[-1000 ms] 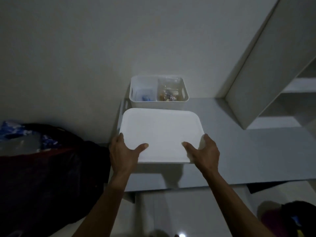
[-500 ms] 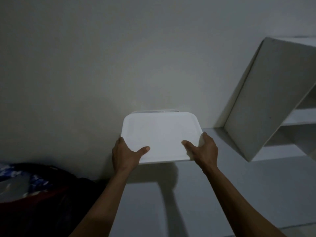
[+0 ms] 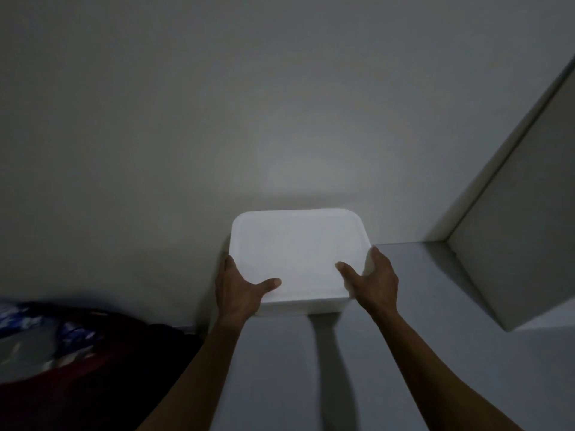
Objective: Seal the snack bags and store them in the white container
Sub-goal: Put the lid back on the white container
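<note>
A white lid (image 3: 298,253) lies flat over the white container (image 3: 298,307), which stands against the wall on the grey tabletop. Only the container's front wall shows below the lid. My left hand (image 3: 239,290) grips the lid's front left corner, thumb on top. My right hand (image 3: 373,283) grips the front right corner, thumb on top and fingers round the side edge. The snack bags inside are hidden by the lid.
The grey tabletop (image 3: 404,368) runs forward and right of the container. A white shelf unit (image 3: 522,237) stands at the right. A dark red bag with blue-and-white plastic (image 3: 46,343) lies at the lower left, beside the table.
Both hands carried the lid forward from in front of the open container and lowered it over the top. The snack bags seen earlier are now covered. The camera tilted up.
</note>
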Tool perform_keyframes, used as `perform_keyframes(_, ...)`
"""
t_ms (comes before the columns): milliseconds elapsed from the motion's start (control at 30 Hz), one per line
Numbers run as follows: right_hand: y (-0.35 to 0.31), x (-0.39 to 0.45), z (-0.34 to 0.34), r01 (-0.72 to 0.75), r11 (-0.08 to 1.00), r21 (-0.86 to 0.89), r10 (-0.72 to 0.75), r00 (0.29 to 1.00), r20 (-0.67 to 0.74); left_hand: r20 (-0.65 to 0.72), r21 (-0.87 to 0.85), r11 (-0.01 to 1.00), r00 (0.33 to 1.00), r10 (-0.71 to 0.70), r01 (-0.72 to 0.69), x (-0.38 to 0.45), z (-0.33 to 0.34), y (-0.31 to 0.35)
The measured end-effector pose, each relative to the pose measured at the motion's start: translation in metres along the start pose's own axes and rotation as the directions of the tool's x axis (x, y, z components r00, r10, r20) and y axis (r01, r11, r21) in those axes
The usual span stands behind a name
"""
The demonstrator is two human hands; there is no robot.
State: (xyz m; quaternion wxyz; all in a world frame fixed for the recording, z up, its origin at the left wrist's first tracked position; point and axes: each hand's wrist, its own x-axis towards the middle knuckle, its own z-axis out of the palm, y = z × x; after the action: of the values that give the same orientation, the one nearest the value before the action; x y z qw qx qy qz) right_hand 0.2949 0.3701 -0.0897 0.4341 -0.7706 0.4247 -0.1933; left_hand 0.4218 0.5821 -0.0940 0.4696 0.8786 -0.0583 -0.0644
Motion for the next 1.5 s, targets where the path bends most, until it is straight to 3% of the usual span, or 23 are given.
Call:
perform_keyframes(467,0.016,0.045,0.025,-0.017,1.000,0.008,0.017,1.000,0.017,-0.023,0.062,0.997,0.999,-0.038,0.039,0.040,0.030,-0.008)
perform_keyframes(867,0.023,0.057,0.028,0.005,1.000,-0.011,-0.005,0.999,0.036,-0.112,0.262,0.956,0.979,0.168,-0.134,0.037,0.046,-0.027)
perform_keyframes(1100,0.028,0.060,0.031,0.013,1.000,-0.011,-0.012,0.999,0.052,-0.097,0.350,0.934,0.988,0.117,-0.076,0.037,0.050,-0.027)
perform_keyframes(1367,0.031,0.059,0.021,0.095,0.991,-0.093,-0.080,0.986,0.147,-0.092,0.529,0.841,0.977,0.192,-0.116,0.032,0.045,-0.023)
perform_keyframes(1500,0.032,0.048,0.011,0.109,0.987,-0.114,-0.094,0.987,0.130,-0.033,0.495,0.867,0.995,0.089,-0.061,0.012,0.044,-0.003)
